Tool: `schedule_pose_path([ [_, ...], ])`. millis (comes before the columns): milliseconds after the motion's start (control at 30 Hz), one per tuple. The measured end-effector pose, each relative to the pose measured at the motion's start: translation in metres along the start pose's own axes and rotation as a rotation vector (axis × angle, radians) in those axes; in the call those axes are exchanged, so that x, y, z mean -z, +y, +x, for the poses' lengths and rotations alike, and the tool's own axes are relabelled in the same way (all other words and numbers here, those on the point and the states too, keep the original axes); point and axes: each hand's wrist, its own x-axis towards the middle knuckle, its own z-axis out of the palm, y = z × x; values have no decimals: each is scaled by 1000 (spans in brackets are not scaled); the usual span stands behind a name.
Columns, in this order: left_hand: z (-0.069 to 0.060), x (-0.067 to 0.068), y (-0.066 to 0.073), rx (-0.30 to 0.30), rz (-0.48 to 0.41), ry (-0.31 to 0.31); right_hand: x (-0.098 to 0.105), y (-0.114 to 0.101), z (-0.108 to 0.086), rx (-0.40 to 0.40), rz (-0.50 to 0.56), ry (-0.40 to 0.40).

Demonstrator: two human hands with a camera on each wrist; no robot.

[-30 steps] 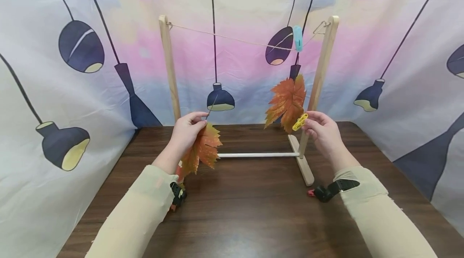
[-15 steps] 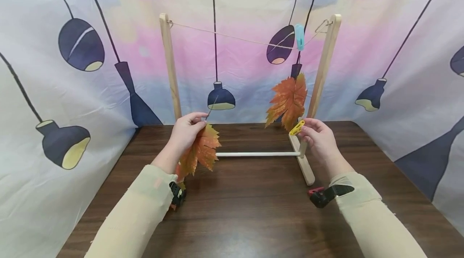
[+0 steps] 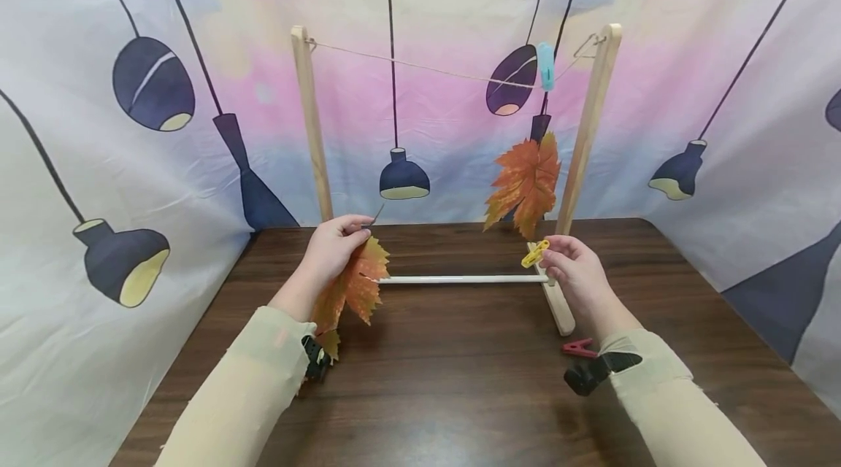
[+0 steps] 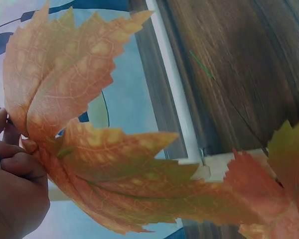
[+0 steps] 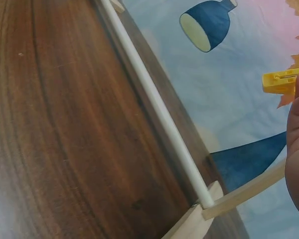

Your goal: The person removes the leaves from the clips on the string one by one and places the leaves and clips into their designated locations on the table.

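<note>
My left hand (image 3: 333, 252) pinches an orange artificial maple leaf (image 3: 358, 281) by its stem, whose tip sticks up past the fingers. In the left wrist view that leaf (image 4: 104, 164) spreads out from the fingertips. A yellow clothespin (image 3: 535, 254) is held between the thumb and fingers of my right hand (image 3: 578, 270), low beside the right post. Above it, a second orange leaf (image 3: 525, 182) hangs below a light blue clothespin (image 3: 546, 67) clipped on the string (image 3: 427, 70).
The string runs between two wooden posts (image 3: 589, 124), joined low down by a white rod (image 3: 463, 279). A red clothespin (image 3: 578, 348) lies on the dark wooden table (image 3: 447, 379) near the right wrist. Another leaf (image 4: 294, 199) lies on the table under the left forearm.
My right hand has moved down with the yellow clothespin, away from the hanging leaf. My left hand has sunk slightly with its leaf. More of the red clothespin shows.
</note>
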Motion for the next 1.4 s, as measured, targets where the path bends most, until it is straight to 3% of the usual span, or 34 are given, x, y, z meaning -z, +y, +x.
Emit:
schedule_pose_path([
  [333, -5, 8, -12, -9, 89, 2, 6, 13, -8, -2, -62, -8],
  [567, -10, 14, -19, 5, 111, -13, 11, 22, -15, -57, -123, -5],
  [767, -14, 19, -27, -5, 146, -17, 15, 28, -20, -89, -90, 1],
  [967, -16, 21, -32, -8, 193, -28, 18, 34, -22, -107, -135, 7],
  [1400, -25, 29, -48, -60, 306, -69, 29, 45, -29, -140, -212, 35],
])
